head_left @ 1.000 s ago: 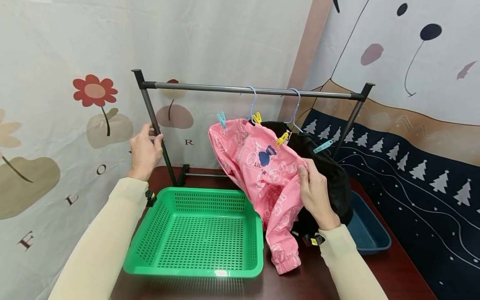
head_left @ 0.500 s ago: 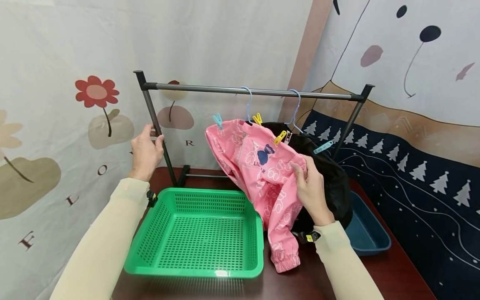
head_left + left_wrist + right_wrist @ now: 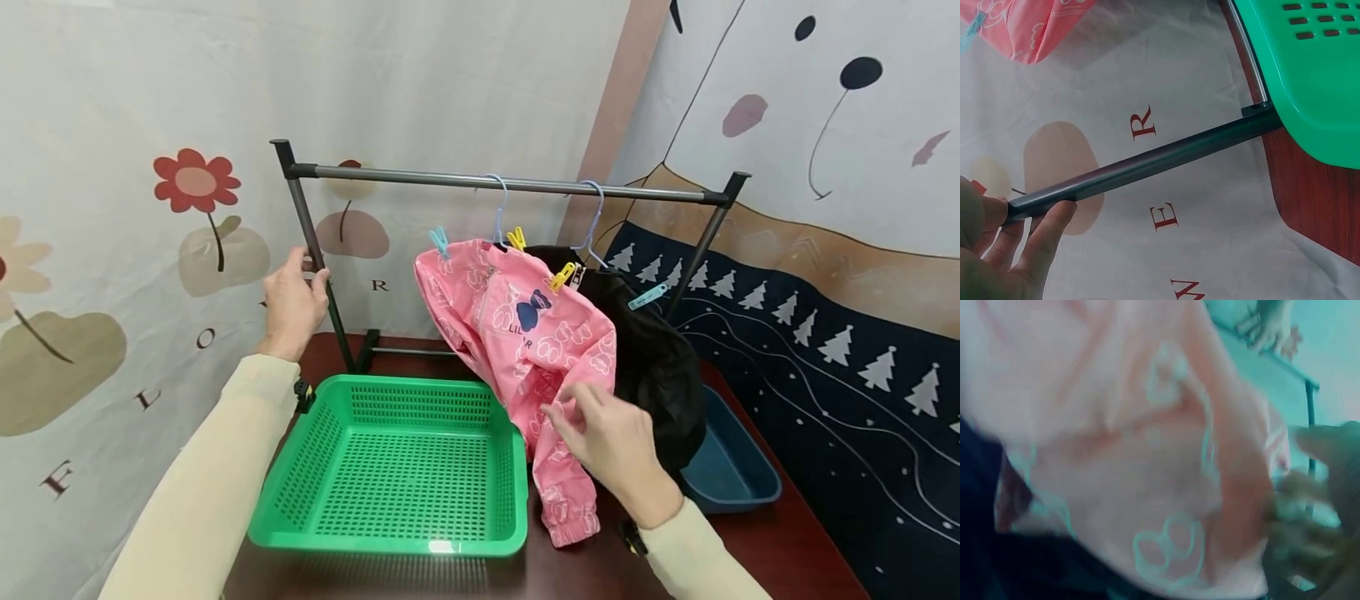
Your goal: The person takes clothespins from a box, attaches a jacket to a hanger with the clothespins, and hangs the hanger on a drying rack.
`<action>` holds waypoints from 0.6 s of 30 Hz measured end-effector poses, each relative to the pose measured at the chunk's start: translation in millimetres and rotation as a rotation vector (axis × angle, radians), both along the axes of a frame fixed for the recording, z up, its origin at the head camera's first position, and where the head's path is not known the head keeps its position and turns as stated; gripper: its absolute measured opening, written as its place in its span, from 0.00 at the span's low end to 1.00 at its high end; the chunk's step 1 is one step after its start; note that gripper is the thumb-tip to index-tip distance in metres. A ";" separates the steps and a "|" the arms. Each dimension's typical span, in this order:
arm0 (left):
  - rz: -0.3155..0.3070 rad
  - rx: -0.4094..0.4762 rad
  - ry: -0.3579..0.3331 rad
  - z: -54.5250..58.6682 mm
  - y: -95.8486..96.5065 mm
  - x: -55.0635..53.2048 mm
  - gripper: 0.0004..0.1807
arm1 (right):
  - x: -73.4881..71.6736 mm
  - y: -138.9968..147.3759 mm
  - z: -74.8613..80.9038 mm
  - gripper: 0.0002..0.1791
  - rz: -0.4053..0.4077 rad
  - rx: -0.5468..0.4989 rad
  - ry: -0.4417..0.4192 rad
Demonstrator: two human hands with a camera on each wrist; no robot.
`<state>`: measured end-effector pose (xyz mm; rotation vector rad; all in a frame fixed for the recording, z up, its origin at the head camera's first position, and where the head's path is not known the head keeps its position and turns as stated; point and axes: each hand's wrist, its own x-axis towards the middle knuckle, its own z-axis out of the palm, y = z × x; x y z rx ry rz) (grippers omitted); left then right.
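A pink printed hooded jacket (image 3: 517, 317) hangs from a light-blue hanger (image 3: 503, 204) on a dark metal rack (image 3: 420, 177). A blue clothespin (image 3: 439, 242) and a yellow clothespin (image 3: 562, 277) are on the jacket. My left hand (image 3: 292, 304) grips the rack's left post (image 3: 1147, 164), its fingers and thumb round it in the left wrist view. My right hand (image 3: 618, 442) is in front of the jacket's sleeve, fingers loosely bent, holding nothing. The right wrist view is blurred; whether that hand (image 3: 1322, 512) touches cloth I cannot tell. Behind hangs a black garment (image 3: 671, 392).
A green perforated basket (image 3: 386, 543) stands on the dark red table (image 3: 795, 533), below the rack. At the right, a blue bin (image 3: 742, 492) is partly hidden by the black garment. A printed curtain (image 3: 435, 67) hangs behind the rack.
The right hand has let go of the jacket's shoulder and moved down and left in front of the sleeve. The left hand stays on the post.
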<state>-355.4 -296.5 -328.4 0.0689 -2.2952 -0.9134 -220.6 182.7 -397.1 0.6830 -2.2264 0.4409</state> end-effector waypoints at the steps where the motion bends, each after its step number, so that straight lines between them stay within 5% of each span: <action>1: 0.000 0.000 -0.001 0.6 -0.5 0.9 0.20 | 5.2 -3.8 -2.1 0.22 -0.037 0.044 -0.083; 6: 0.005 -0.007 0.004 0.6 -2.4 2.4 0.20 | 12.7 -28.2 -11.0 0.31 -0.158 0.132 -0.363; 13: -0.003 -0.005 0.008 0.1 -2.7 3.8 0.20 | -25.3 -47.0 -35.5 0.37 -0.117 0.025 -0.254; 18: -0.011 -0.007 0.009 0.2 -1.2 3.8 0.20 | -68.5 -45.4 -64.7 0.22 -0.047 -0.069 -0.260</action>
